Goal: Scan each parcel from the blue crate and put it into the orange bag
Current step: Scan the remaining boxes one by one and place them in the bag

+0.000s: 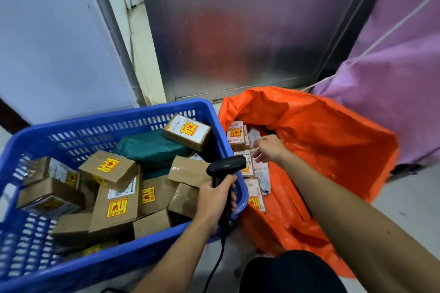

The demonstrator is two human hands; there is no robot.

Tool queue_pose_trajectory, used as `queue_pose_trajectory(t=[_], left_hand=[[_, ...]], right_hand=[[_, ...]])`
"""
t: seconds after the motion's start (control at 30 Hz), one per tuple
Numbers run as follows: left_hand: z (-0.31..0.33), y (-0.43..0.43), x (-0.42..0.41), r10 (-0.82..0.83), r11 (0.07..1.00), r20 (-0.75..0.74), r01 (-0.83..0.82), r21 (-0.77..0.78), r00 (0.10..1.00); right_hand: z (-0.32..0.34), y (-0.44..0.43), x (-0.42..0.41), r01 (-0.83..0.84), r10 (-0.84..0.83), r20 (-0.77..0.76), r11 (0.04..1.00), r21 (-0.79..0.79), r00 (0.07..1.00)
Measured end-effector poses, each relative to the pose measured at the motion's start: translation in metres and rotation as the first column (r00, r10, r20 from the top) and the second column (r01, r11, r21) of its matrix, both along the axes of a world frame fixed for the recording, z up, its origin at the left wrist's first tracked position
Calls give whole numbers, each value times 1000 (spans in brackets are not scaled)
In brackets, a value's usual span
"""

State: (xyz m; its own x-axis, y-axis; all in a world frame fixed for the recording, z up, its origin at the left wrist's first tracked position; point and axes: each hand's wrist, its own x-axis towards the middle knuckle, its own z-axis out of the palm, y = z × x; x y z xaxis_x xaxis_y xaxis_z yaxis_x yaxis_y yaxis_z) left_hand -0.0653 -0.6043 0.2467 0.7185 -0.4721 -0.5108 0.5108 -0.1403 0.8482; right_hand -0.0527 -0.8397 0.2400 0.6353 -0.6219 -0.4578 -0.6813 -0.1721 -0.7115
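Note:
A blue crate [100,123] on the left holds several brown cardboard parcels [112,169] with yellow-red stickers and a green wrapped parcel [147,147]. To its right an orange bag [333,140] lies open with several parcels [235,135] stacked inside along its left side. My left hand [214,200] grips a black barcode scanner [226,166] at the crate's right rim, its cable hanging down. My right hand [269,147] reaches into the bag's mouth, fingers spread just above the parcels there, with nothing in it.
A metal-clad door [250,31] stands behind the bag, a white panel [54,43] behind the crate. Purple cloth [392,66] with a white cord hangs at the right. My dark-clothed knee [292,273] is at the bottom between crate and bag.

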Motion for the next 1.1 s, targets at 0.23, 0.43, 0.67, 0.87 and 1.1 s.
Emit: queue_pose_trajectory(t=[0.23, 0.43, 0.67, 0.87, 1.1], left_hand=[[56, 54, 53, -136, 988, 162, 123, 91, 977], [113, 143, 105, -217, 953, 273, 143, 268, 937], [144, 242, 122, -296, 926, 269, 206, 317, 917], [153, 276, 138, -464, 828, 347, 261, 496, 815], [151, 274, 151, -523, 794, 379, 275, 542, 763]], right_hand=[[64, 41, 2, -163, 158, -42, 975, -152, 987], [99, 88, 21, -228, 225, -36, 952, -202, 974], [69, 174, 40, -412, 406, -93, 840, -353, 909], [64, 210, 59, -663, 572, -336, 613, -430, 748], [33, 263, 73, -909, 703, -584, 375, -180, 406]])
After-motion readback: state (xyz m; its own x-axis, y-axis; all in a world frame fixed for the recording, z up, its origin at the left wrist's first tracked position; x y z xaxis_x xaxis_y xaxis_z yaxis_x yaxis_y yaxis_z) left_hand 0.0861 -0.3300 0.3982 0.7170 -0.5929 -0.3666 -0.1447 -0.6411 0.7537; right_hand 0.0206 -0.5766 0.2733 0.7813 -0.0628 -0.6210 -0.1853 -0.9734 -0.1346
